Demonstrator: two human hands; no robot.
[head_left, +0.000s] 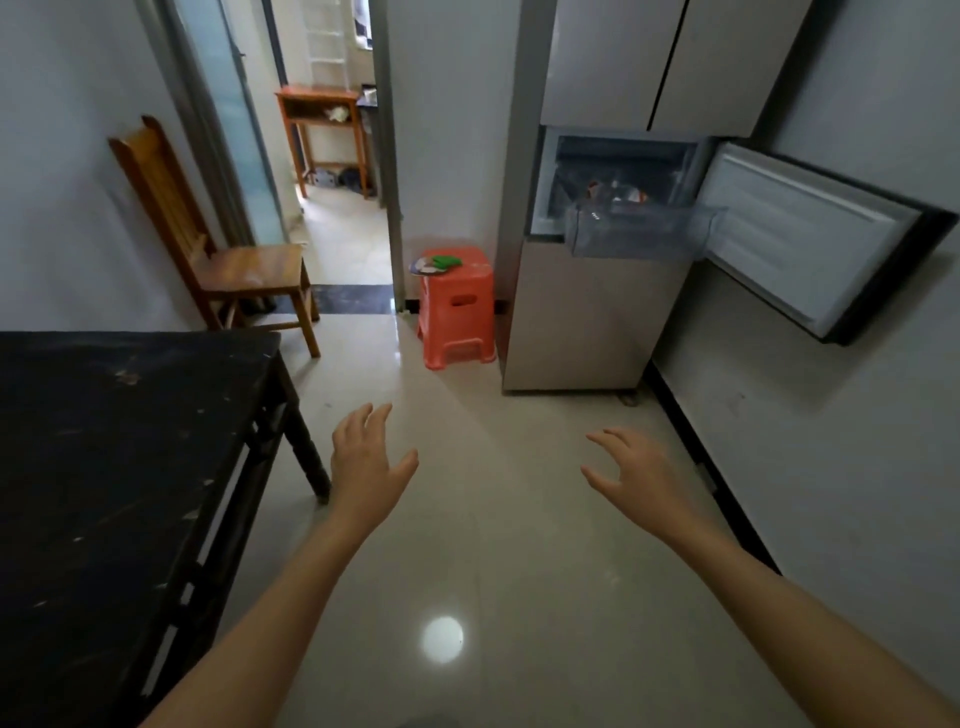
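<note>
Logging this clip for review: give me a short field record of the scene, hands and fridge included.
left hand: open, fingers spread, holds nothing
right hand: open, fingers loosely bent, holds nothing
fridge: ahead, at right
compartment door: swung open to the right
drawer: clear, pulled out, contents too blurred to name
stool: orange, left of the fridge, green item on top
table: dark, at left
chair: wooden, beyond the table

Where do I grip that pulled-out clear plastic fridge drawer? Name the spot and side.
Best take the clear plastic drawer by its front wall's top edge, coming from the front: it juts out of the grey fridge, and the swung-open white-lined door blocks its right side.
</note>
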